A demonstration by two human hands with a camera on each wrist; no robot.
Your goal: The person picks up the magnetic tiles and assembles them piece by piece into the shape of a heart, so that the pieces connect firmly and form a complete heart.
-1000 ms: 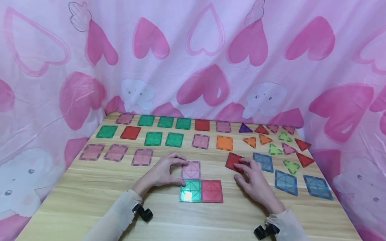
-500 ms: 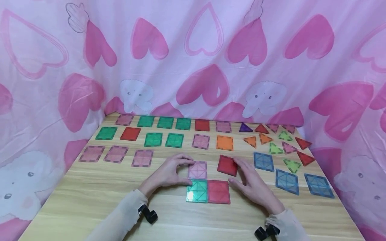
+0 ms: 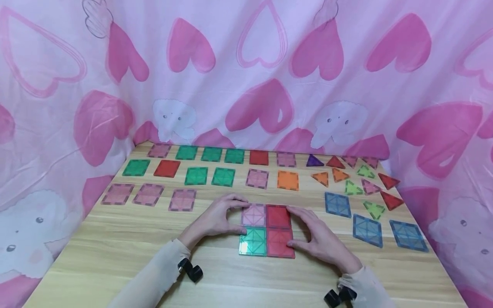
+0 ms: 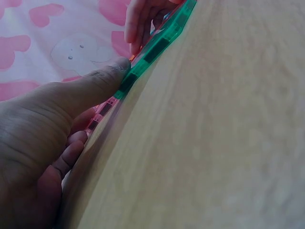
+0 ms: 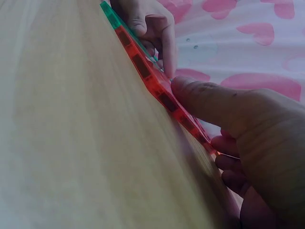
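Note:
Four-square block: a pink square magnetic tile and a red magnetic tile lie behind a green magnetic tile and a second red tile, edges meeting. My left hand touches the block's left side, fingers at the pink tile and thumb on the green one. On the right side my right hand has its fingers at the rear red tile and its thumb on the front one. In the right wrist view, the thumb rests on a red tile's edge.
Rows of square tiles, among them a green tile and an orange tile, lie behind the hands. Several triangular tiles and blue tiles lie to the right. A pink patterned curtain borders the table.
My right hand has slid the loose red tile leftward against the pink tile and behind the other red one. The left hand and its tiles shifted slightly right in view.

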